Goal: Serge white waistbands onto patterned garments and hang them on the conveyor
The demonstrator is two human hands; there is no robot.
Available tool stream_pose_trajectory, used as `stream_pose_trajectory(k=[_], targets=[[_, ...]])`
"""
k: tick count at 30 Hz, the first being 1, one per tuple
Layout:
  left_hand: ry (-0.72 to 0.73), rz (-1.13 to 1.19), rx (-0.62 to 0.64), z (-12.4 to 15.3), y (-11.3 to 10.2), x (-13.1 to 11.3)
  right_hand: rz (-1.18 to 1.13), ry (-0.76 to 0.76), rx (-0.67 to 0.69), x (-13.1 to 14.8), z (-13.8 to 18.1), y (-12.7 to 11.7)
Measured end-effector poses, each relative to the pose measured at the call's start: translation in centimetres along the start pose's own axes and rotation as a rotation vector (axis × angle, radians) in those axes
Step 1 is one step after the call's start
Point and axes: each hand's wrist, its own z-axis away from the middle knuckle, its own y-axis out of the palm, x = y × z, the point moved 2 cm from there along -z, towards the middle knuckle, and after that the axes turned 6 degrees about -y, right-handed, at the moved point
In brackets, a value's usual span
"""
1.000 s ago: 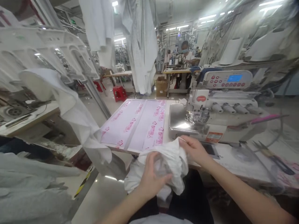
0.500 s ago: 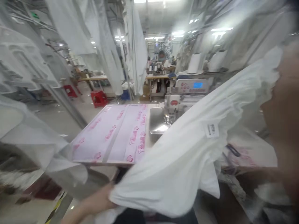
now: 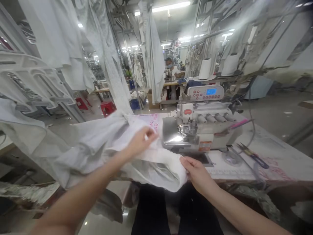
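Sewing floor [image 3: 286,117] lit by long ceiling tubes [image 3: 171,7]. Under and between the fingers, a white garment [image 3: 146,169], rumpled over the front of the table [image 3: 237,173], with a rounded opening facing the lap [image 3: 151,209] and loose folds trailing off to the left of both hands. At the opening's rim, thumb and fingers of the right hand [image 3: 199,171] pinching the edge. Over the cloth, thumb and fingers of the left hand [image 3: 141,140] curled toward each other; cannot tell if gripping fabric. Just past the left fingertips, a pink-printed sheet [image 3: 154,120], largely covered by the garment. Beyond the right fingertips, blocking the way straight ahead, a sewing machine [image 3: 210,130] with a shiny metal plate [image 3: 170,127] and, behind, a blue-screened control panel [image 3: 205,93]. Right of the right fingers, scissors [image 3: 254,156], apart from the cloth. Farther off ahead of the fingers, thread cones [image 3: 204,69], a red stool [image 3: 107,107], a seated person [image 3: 172,69] and hanging white fabric [image 3: 154,55], screening part of the floor.
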Motion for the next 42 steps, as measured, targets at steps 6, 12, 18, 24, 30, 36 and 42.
stream_pose_trajectory(k=[6,12,18,24,30,36,42], targets=[[-0.089,-0.116,0.226,4.2,2.3,5.8,0.337,-0.062,0.089,-1.0,-0.8,-0.6],[-0.129,-0.060,0.549,2.8,2.2,5.9,0.698,-0.279,0.073,2.4,-1.0,0.2],[-0.149,-0.269,0.407,0.9,-8.0,10.4,0.733,-0.032,-0.234,0.1,1.0,-5.5],[-0.111,-0.306,0.461,-0.6,-8.2,8.7,1.093,-0.360,-0.055,-3.4,3.4,-4.4],[0.169,-0.189,0.579,0.6,-3.6,3.6,1.113,-0.365,0.204,0.0,0.7,-0.2],[0.448,-0.320,0.369,1.6,-3.9,3.5,1.017,-0.319,0.284,-0.4,-3.7,4.5],[-0.038,-0.120,-0.046,5.9,-1.8,7.6,0.982,-0.484,0.226,0.3,-4.1,6.1]])
